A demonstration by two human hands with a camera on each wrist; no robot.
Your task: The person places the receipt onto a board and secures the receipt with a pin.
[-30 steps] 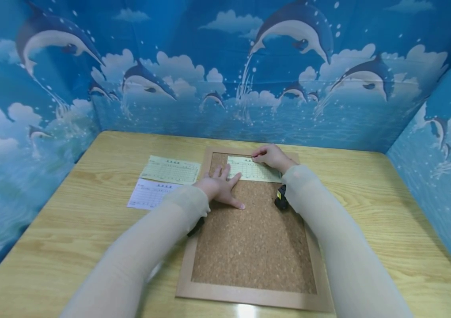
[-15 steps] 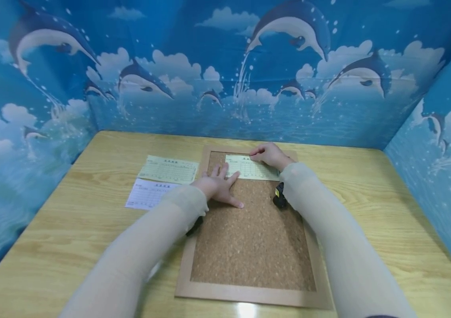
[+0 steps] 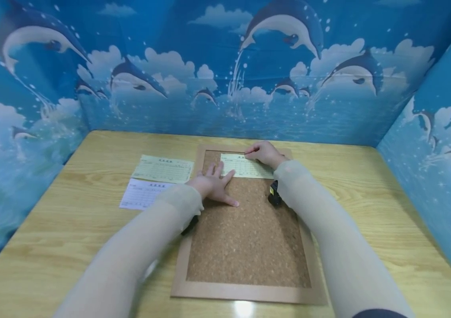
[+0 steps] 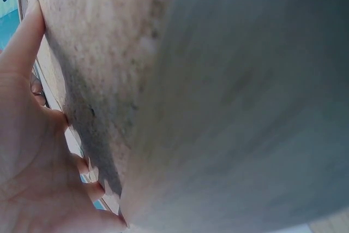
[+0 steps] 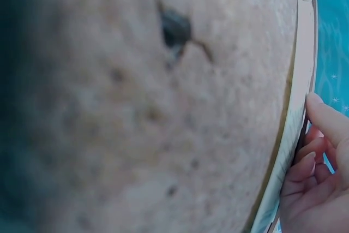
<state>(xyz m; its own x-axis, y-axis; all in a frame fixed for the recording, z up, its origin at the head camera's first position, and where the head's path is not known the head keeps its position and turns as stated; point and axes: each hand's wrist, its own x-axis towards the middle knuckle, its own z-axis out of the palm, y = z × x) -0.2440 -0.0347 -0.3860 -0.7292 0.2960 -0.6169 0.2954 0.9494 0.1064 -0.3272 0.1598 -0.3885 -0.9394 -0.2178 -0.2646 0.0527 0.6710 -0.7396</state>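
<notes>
So, the framed corkboard (image 3: 245,247) holds one slip (image 3: 241,166) — left hand (image 3: 214,185) spread, right hand (image 3: 264,153) pinching something hidden.

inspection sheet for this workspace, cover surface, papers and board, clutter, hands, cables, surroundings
Surface: wood-grain table, window-like glare near its front edge.
Job's things: framed corkboard lying flat; pale yellow-green form at its far end; pale green form and lavender form on the table to the left, the latter partly behind the left sleeve.
Clutter: whitish patch beside that sleeve, unidentifiable.
Grippers: left hand spread on the corkboard; right hand curled at the yellow-green form's far edge, any small object unclear.
Cables: nothing seen.
Surroundings: blue dolphin-print backdrop behind and at both sides.
</notes>
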